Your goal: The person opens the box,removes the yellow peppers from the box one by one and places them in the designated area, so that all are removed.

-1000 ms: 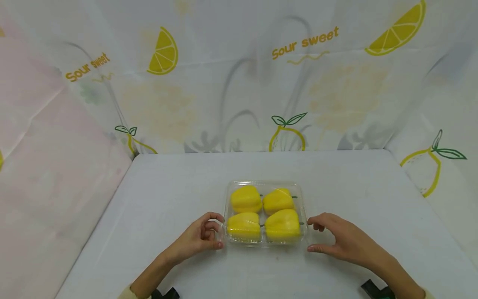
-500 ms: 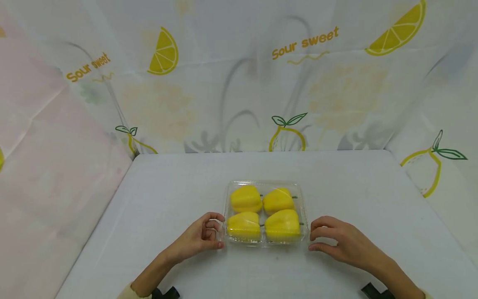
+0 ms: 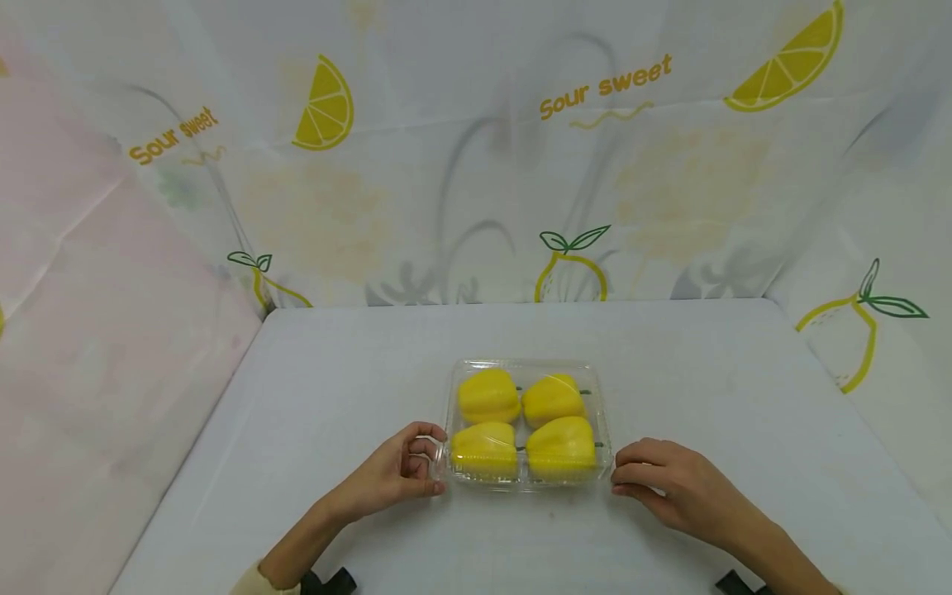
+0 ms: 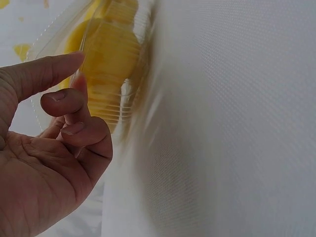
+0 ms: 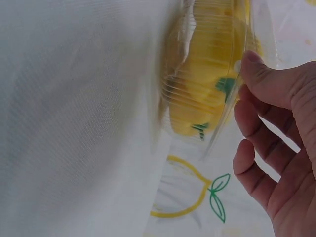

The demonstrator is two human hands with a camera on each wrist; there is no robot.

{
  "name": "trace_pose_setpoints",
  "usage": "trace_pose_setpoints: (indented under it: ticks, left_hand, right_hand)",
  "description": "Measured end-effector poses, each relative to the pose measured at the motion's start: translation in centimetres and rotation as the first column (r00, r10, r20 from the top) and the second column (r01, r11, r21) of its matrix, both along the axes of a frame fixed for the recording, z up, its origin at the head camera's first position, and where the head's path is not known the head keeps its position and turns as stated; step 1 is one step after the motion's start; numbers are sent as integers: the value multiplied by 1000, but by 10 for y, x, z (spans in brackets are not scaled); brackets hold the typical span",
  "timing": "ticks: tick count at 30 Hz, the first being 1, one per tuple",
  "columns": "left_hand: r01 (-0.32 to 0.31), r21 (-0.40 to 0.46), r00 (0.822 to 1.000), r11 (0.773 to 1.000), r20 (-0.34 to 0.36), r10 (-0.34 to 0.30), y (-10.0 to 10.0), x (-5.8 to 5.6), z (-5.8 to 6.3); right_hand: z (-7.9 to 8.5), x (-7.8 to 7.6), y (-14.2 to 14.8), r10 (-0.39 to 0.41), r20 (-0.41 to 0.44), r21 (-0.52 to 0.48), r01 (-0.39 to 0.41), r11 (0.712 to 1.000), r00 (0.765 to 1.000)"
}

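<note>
On the white table a clear plastic box (image 3: 524, 363) lies flat, its transparent lid over several yellow bell peppers (image 3: 561, 446) with green stems. My left hand (image 3: 383, 478) pinches the box's left rim near the front corner between thumb and index finger; in the left wrist view the other fingers curl beneath the rim (image 4: 81, 42). At the right front corner, my right hand (image 3: 680, 494) pinches the opposite rim between thumb and fingertips. Green stems (image 5: 226, 85) show through the plastic wall in the right wrist view.
The white tabletop (image 3: 372, 355) spreads around the box. A printed curtain (image 3: 416, 190) with lemon drawings stands behind the table and along both sides. Dark straps or devices (image 3: 327, 583) sit at both wrists by the lower frame edge.
My right thumb and fingers have drawn together onto the box's right rim from a wider spread. The left hand and the box have stayed in place.
</note>
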State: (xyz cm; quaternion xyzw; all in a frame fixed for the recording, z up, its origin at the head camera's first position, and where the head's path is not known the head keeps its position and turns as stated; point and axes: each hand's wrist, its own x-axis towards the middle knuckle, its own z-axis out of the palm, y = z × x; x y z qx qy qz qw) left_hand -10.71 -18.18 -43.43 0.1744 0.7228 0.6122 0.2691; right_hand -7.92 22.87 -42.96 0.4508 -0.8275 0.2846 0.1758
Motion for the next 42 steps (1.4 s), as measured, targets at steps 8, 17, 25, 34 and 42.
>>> trace_pose_setpoints:
  ticks: [8,17,25,34,42]
  left_hand:
    - [-20,-39,1000,999,-24,19,1,-1,2]
    - [-75,-94,996,993,-57,70,5,2,6]
    - [-82,-109,995,991,-56,77,7,3,7]
    - [-65,-92,996,994,-67,59,9,2,8]
    - [-30,-129,995,991,-96,17,9,2,5]
  right_hand:
    - [-2,-2,-3,1,-111,-30,-4,1000,994]
    - [0,0,-7,-34,-52,-56,31,998,998]
    - [-1,-4,-3,50,74,-124,-41,991,996]
    - [-1,-8,0,144,177,-248,-98,964,974]
    - [18,-12,-3,118,27,-223,-109,969,993]
